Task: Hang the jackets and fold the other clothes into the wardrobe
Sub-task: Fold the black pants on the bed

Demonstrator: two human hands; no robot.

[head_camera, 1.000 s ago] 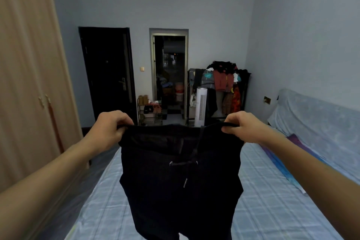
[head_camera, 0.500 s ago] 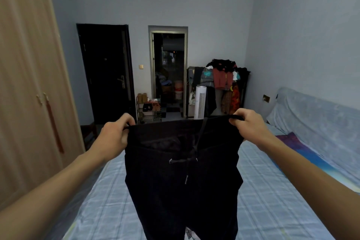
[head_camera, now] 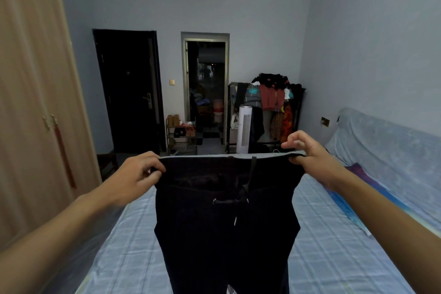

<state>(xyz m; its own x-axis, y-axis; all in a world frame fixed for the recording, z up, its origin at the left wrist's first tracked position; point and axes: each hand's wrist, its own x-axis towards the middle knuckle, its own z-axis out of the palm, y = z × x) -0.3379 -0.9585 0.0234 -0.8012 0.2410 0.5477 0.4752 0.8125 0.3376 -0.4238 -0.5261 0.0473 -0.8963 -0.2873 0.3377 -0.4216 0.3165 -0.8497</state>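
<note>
Black drawstring trousers (head_camera: 226, 222) hang in front of me above the bed, held up by the waistband. My left hand (head_camera: 138, 174) grips the waistband's left end. My right hand (head_camera: 307, 155) pinches its right end between thumb and a finger, the other fingers lifted. The legs drop out of view at the bottom edge. The wooden wardrobe (head_camera: 31, 114) stands at the left with its doors closed.
A bed (head_camera: 334, 246) with a pale blue checked sheet lies below. A sofa under a blue cover (head_camera: 386, 150) runs along the right. At the far wall are a loaded clothes rack (head_camera: 274, 105), a white tower fan (head_camera: 244, 129), a shoe rack (head_camera: 181, 136) and a dark door (head_camera: 128, 93).
Both hands have raised the trousers and drawn the waistband straighter. My right hand has loosened from a full grip to a pinch with fingers lifted.
</note>
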